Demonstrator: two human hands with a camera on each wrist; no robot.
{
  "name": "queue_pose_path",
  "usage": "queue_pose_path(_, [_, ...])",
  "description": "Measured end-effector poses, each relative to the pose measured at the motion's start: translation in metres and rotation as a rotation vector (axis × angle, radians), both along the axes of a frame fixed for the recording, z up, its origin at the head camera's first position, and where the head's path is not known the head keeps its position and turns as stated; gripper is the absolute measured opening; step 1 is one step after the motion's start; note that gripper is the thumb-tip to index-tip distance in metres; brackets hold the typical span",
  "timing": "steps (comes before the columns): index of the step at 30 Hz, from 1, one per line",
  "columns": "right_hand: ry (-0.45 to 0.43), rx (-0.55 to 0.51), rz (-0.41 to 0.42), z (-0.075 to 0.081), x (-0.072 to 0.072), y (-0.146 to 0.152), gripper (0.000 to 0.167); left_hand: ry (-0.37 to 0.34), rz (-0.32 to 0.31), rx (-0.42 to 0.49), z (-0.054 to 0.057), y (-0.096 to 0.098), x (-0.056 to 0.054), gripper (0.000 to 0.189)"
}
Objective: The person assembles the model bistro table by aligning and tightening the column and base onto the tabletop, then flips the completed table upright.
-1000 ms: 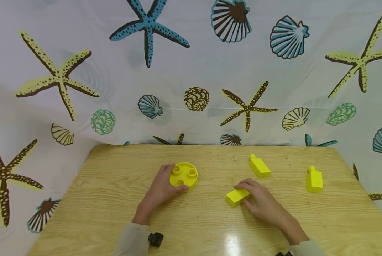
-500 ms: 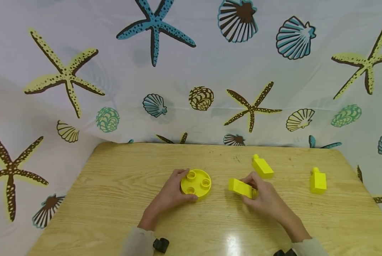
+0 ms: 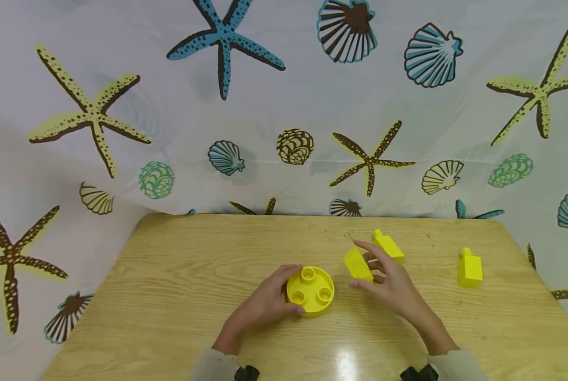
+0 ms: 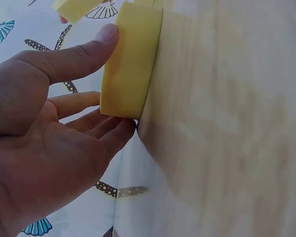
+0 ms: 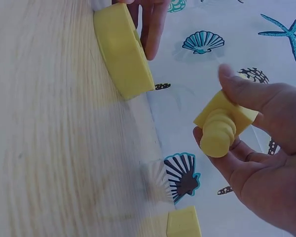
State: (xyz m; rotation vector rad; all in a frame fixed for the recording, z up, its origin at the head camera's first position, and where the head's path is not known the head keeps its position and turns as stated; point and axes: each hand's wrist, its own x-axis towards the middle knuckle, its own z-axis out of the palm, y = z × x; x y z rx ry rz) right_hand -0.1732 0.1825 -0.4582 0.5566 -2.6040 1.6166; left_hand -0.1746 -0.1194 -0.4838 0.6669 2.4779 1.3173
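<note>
Steadying the yellow disc [image 3: 312, 288] on the table [image 3: 179, 275], the left hand [image 3: 269, 304] has its thumb against the near rim and its fingers round the far side. Disc lies flat, 3 ring sockets [image 3: 324, 295] up, nothing seated in them. Right hand [image 3: 390, 278] has 1 yellow block [image 3: 358, 264] off the table, just right of the disc, not touching it; pinched between thumb and fingers. Knob [image 5: 217, 138] points back toward the right wrist camera; exact fingertip contact behind the block hidden. 2 more on the table: nearer block [image 3: 390, 248] just beyond the right fingers, farther block [image 3: 470, 271] well off to the right. Step in hand, my read: orienting block 1 while the disc is braced. Next move probably calls for knob down, lined up over 1 socket, left grip firm against sliding.
</note>
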Motion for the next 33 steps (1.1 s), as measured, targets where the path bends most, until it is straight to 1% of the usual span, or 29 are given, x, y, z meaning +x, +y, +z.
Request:
queue_pose_path(3, [0.000,-0.066,0.002,0.002,-0.001,-0.006,0.067,0.009,-0.012,-0.015,0.000,0.002,0.004,0.085])
queue_pose_path(7, [0.012,-0.151,-0.023,0.004,0.001,-0.012,0.056,0.011,-0.016,-0.028,0.002,0.005,0.008,0.091])
queue_pose_path(11, [0.025,-0.226,-0.041,0.004,0.004,-0.018,0.050,0.009,0.006,-0.012,0.004,0.008,0.009,0.094])
queue_pose_path(16, [0.021,-0.287,-0.018,0.002,0.008,-0.025,0.048,0.007,0.034,0.003,0.004,0.009,0.009,0.092])
queue_pose_path(23, [0.002,-0.281,0.029,-0.002,0.013,-0.030,0.047,0.015,0.028,0.009,0.002,0.008,0.010,0.092])
queue_pose_path(27, [-0.026,-0.287,0.055,-0.007,0.015,-0.030,0.046,0.026,0.019,0.011,0.002,0.009,0.011,0.091])
queue_pose_path(30, [-0.055,-0.276,0.071,-0.009,0.016,-0.031,0.046,0.031,0.016,0.012,0.002,0.010,0.011,0.090])
queue_pose_path(33, [-0.061,-0.251,0.081,-0.011,0.017,-0.031,0.045,0.033,0.013,0.013,0.002,0.011,0.011,0.090])
